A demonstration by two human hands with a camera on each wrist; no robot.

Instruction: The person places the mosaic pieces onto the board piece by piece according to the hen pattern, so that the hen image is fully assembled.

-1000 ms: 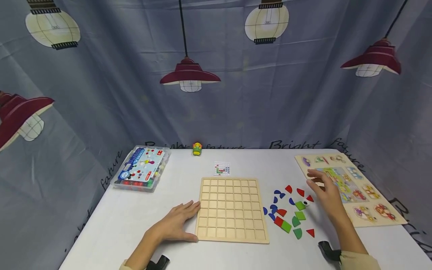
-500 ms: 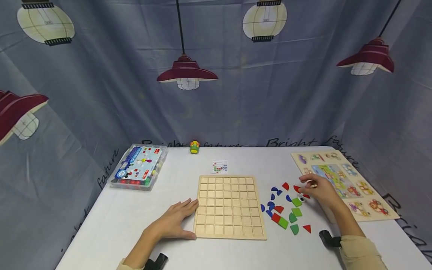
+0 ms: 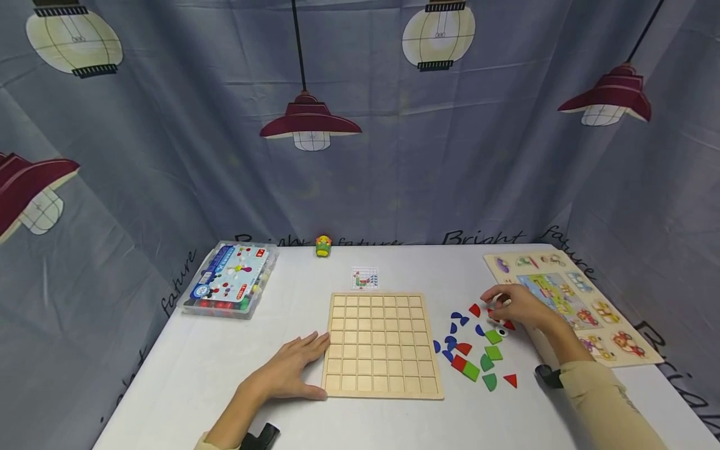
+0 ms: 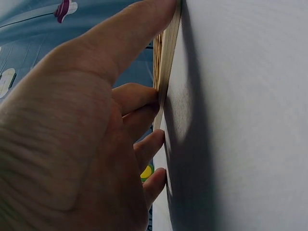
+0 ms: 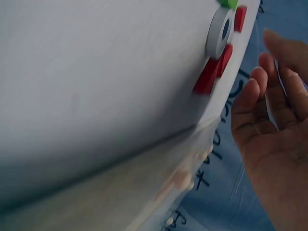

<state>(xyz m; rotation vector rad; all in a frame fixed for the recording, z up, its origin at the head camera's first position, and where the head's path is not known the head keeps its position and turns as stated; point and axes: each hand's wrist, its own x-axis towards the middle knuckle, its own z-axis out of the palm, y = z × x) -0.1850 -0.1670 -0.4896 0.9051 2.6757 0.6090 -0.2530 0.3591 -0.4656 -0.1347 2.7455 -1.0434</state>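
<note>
The right hand (image 3: 520, 307) hovers over the far end of a scatter of small flat pieces, fingers loosely curved and apart, gripping nothing; the right wrist view shows the palm clear of the table (image 3: 185, 369). Just under its fingertips lie small red wedge-shaped wooden tiles (image 3: 475, 310), and by the heel of the hand a little white ring-shaped disc with a dark centre (image 3: 501, 332), touching a red tile in the wrist view (image 5: 220, 30). Nearer the person from that hand lie green square tiles (image 3: 494, 352) and blue half-round tiles (image 3: 451, 341).

The left hand (image 3: 295, 369) lies flat, fingers straight, pressed against the left edge of the pale wooden grid board of square cells (image 3: 382, 344).

These tiles look light, stiff and thin. Lying flush on a smooth table they probably give little to grab from above, so a thumb-and-forefinger pinch on two opposite edges, or sliding one first to tip an edge up, seems the surest hold. They are not likely fragile, but they could skid if nudged.

Beyond the right hand lies a flat wooden picture puzzle board (image 3: 568, 300).
</note>
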